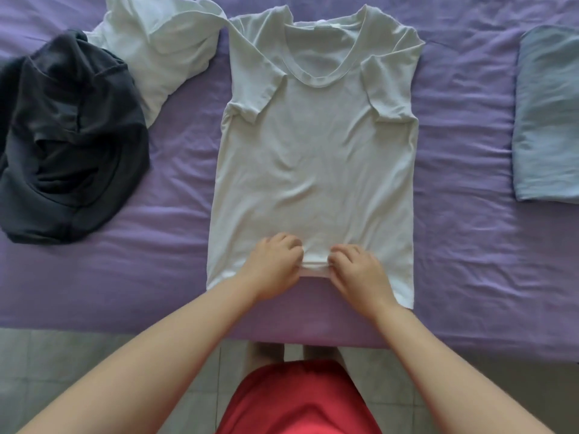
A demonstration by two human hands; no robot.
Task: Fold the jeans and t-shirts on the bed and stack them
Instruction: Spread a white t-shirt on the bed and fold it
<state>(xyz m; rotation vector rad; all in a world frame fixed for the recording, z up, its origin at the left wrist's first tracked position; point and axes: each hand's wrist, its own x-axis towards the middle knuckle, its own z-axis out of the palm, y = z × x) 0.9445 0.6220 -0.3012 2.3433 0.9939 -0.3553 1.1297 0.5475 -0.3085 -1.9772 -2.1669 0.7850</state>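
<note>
A white t-shirt point(316, 145) lies flat in the middle of the bed, neck away from me, both sleeves folded inward over its chest. My left hand point(272, 267) and my right hand point(357, 274) sit close together at the middle of its bottom hem, each pinching the hem with curled fingers. The hem is bunched into a small fold between them. A second white t-shirt point(156, 45) lies crumpled at the back left. A dark crumpled garment point(69, 142) lies at the far left. A folded light blue garment point(548, 120) rests at the right edge.
The purple bed sheet point(463, 245) covers the bed, whose front edge runs just below my hands. Grey floor tiles point(78, 371) show below it. My red clothing point(297, 402) fills the bottom centre.
</note>
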